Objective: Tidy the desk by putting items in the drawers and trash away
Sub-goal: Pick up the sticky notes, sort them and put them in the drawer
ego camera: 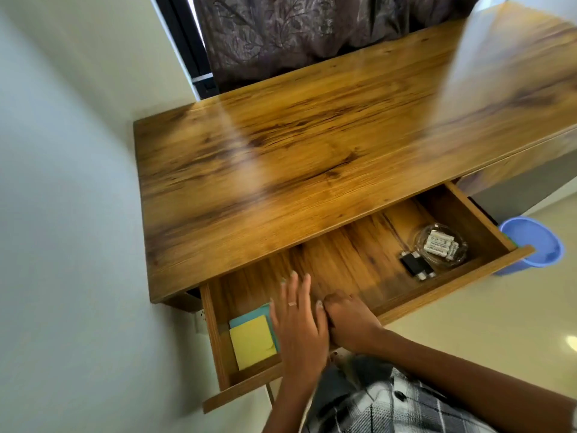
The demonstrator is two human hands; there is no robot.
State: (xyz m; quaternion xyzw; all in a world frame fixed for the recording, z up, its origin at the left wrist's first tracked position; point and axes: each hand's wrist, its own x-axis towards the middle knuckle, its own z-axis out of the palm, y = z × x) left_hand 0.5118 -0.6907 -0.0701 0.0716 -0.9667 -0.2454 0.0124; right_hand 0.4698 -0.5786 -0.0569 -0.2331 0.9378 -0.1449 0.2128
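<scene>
The wooden desk [281, 151] has its wide drawer [452, 285] pulled out. My left hand [298, 326], wearing a ring, hovers flat over the drawer's left part with fingers spread and nothing in it. It partly covers a yellow sticky pad [251, 345] lying on a blue pad [249, 317]. My right hand [349, 323] is curled over the drawer's front panel near its middle, right beside the left hand. At the drawer's right end sits a glass bowl [441, 245] of white batteries, with a small black object [416, 265] beside it.
A blue plastic bin [537, 242] stands on the floor just right of the drawer's end. A pale wall runs along the desk's left side. A dark patterned curtain [296, 35] hangs behind the desk. My checked shirt [390, 404] is below the drawer.
</scene>
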